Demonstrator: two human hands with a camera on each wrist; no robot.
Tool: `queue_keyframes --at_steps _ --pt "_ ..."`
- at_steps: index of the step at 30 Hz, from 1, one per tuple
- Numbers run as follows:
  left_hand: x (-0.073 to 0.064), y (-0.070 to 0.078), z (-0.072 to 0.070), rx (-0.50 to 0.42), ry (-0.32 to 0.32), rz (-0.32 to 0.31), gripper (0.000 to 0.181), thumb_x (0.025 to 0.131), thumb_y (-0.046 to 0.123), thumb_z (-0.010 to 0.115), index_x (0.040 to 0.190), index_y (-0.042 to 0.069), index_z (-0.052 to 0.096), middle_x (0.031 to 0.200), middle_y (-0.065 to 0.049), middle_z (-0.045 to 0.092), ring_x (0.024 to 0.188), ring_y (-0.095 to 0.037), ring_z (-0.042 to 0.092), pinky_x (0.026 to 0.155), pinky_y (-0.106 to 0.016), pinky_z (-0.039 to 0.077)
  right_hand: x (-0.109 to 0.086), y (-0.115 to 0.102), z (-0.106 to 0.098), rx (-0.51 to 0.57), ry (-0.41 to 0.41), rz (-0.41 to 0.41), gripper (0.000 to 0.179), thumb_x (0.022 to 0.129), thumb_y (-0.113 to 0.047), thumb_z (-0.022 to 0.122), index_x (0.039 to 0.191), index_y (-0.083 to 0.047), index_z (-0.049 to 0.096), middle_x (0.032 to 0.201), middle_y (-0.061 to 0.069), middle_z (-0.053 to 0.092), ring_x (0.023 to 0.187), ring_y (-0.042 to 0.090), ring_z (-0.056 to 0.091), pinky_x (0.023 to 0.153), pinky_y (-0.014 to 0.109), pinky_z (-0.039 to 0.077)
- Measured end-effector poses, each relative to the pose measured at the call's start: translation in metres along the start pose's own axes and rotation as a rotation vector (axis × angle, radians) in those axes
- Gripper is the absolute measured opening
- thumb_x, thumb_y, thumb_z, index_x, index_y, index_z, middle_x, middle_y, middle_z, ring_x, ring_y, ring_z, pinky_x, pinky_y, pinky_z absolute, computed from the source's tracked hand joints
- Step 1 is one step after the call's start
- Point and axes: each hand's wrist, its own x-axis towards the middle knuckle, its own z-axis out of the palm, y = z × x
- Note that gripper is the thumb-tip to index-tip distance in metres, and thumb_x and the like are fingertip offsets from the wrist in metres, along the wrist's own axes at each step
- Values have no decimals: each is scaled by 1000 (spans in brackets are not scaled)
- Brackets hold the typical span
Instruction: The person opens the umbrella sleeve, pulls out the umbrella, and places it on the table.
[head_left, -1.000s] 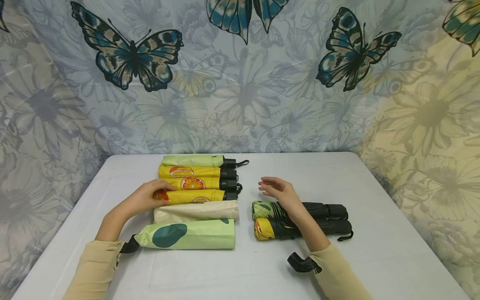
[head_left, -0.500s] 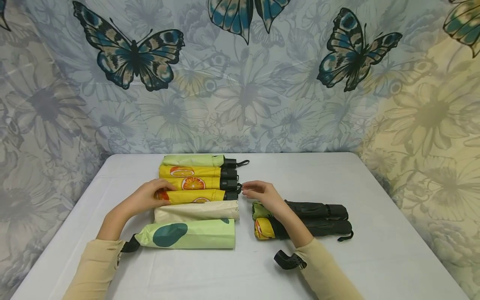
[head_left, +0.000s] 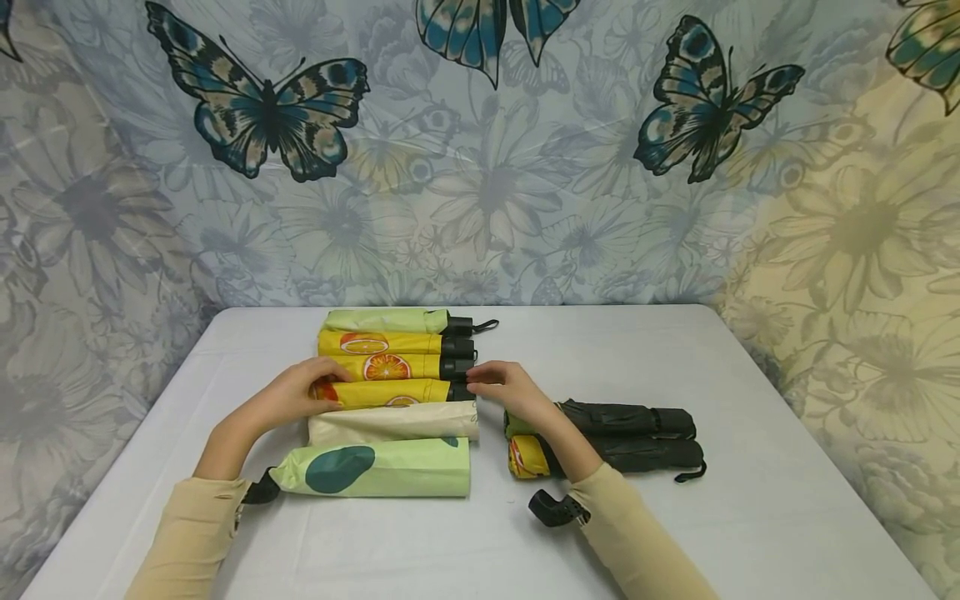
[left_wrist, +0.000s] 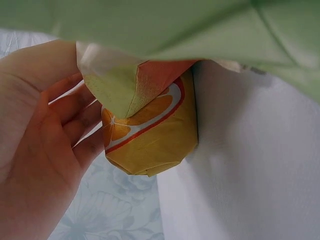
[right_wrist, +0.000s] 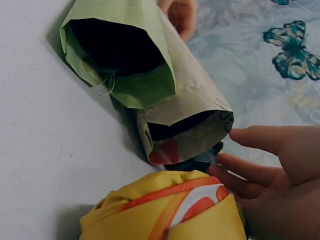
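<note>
My left hand (head_left: 288, 392) grips the left end of the nearest yellow folding umbrella (head_left: 408, 392), which is printed with orange slices. In the left wrist view, the fingers (left_wrist: 82, 125) lie along its orange-printed end (left_wrist: 155, 145). At its black handle (head_left: 461, 392), my right hand (head_left: 517, 392) reaches in with fairly straight fingers that seem to touch the handle's end. The right wrist view shows the thumb (right_wrist: 255, 137) beside a cream umbrella sleeve (right_wrist: 192, 140), with the fingertips partly hidden. Two more yellow umbrellas (head_left: 386, 367) lie just behind in the row.
A light-green umbrella (head_left: 386, 322) is at the back of the row. In front lie the cream sleeve and a green sleeve (head_left: 405, 471) with its mouth open to the right. Two dark rolled umbrellas (head_left: 637, 454) lie under the right forearm. The white table (head_left: 375, 550) meets a butterfly-print cloth (head_left: 495, 208).
My right hand has moved left from above the dark rolled umbrellas to the handle end of the nearest yellow umbrella. The left hand has stayed in place.
</note>
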Motion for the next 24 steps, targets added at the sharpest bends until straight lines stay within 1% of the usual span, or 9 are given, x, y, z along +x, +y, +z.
queue_keyframes --at_steps 4,9,11,17,24 --pt "0 1 0 -5 2 -2 35 77 10 81 110 11 67 107 -5 67 87 -10 56 76 -25 50 4 -2 3 -34 -12 3 34 96 -19 63 125 -2 64 124 15 67 115 29 63 95 39 54" --pt "0 1 -1 -3 -16 -18 35 79 10 80 111 11 67 109 -5 67 88 -10 56 76 -25 50 7 -4 4 -58 -37 -6 33 95 -17 63 124 0 64 122 18 67 112 30 64 93 40 54" --pt "0 1 -1 0 -22 -20 35 79 10 80 112 11 66 109 -5 67 89 -11 57 76 -25 51 8 -4 5 -60 -35 -5 32 94 -16 64 123 -1 65 121 17 68 111 30 64 93 40 54" --pt "0 0 -1 4 -24 -31 35 79 10 80 112 12 67 112 -6 67 95 -16 59 81 -30 51 10 -3 6 -136 -8 -40 30 91 -16 68 118 -3 68 117 15 70 109 29 65 92 40 54" --pt "-1 0 0 -2 -26 -42 37 79 9 80 113 13 67 114 -5 67 97 -16 59 82 -31 51 9 -2 7 -168 -25 -77 32 88 -9 71 118 0 68 119 19 68 111 33 65 94 39 55"
